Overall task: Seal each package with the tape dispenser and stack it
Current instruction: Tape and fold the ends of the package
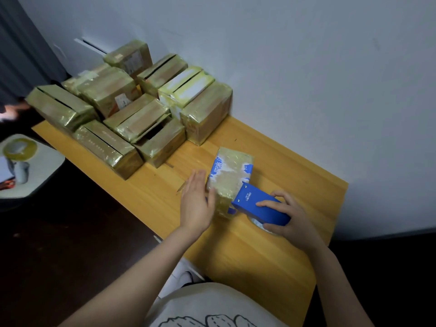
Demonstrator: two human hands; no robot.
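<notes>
Package (230, 175) pressed by flat left hand (197, 201); right hand (290, 218) grips tape dispenser (257, 204).

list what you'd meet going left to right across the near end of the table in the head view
left hand, flat against the side of the box → taped blue-and-white package → blue tape dispenser, its front on the package → right hand, gripping the dispenser
</notes>
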